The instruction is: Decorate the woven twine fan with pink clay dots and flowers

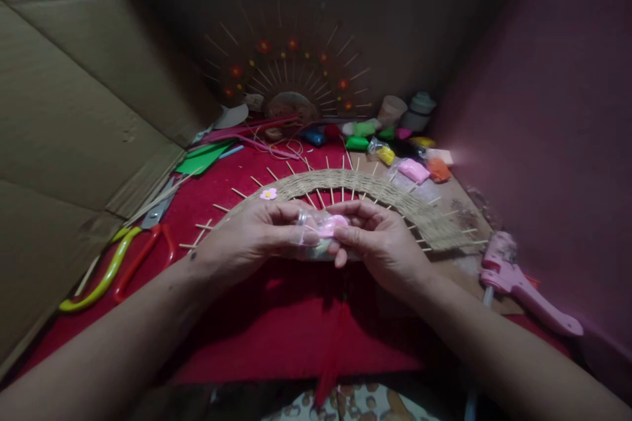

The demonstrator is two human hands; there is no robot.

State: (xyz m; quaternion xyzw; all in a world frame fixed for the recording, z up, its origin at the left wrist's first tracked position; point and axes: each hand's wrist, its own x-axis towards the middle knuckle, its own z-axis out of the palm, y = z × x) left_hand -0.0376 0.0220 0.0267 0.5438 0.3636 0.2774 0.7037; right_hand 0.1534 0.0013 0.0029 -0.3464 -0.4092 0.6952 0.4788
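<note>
My left hand (261, 230) pinches the left side of a small clear plastic packet (307, 227). Pink clay (332, 225) shows at the packet's right end, between the thumb and fingers of my right hand (380, 237). Both hands are close together above the inner edge of a woven fan-shaped piece (345, 179) with thin sticks radiating through it. A pink flower with a yellow centre (268, 194) sits on the weave, just above my left hand. Below my hands hangs a red tassel (332, 348).
Scissors with yellow and red handles (158, 230) lie at the left, near green sheets (205, 156). Coloured clay packets (413, 171) are at the back right. A pink glue gun (526, 286) lies at the right. Behind stands a fan with red flowers (293, 45).
</note>
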